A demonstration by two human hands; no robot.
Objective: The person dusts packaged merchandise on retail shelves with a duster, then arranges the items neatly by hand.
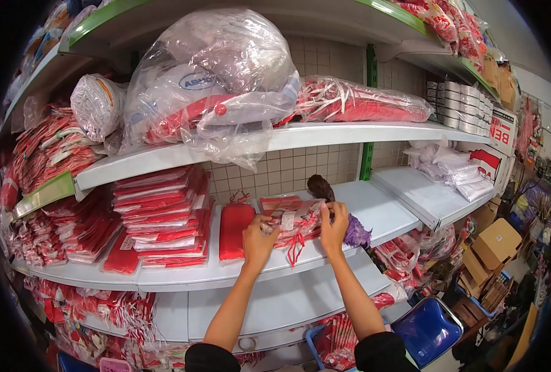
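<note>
Both hands are at a clear plastic packet (297, 218) with red and white contents, over the middle shelf. My left hand (258, 240) grips its left edge with bent fingers. At its upper right corner, my right hand (333, 227) pinches the plastic. Red ribbon loops (295, 248) hang from the packet's front. More red packets lie under and behind it. Just left of my left hand is a flat red bundle (235, 230). A purple tuft (356, 232) lies right of my right hand, and a dark brown object (320, 187) is behind it.
A tall stack of red packets (161, 217) stands at the left. Above, the upper shelf (312, 136) holds a big clear bag (226, 68), a red bundle (368, 102) and white spools (467, 108). White packets (452, 170) lie right. A blue stool (429, 332) is lower right.
</note>
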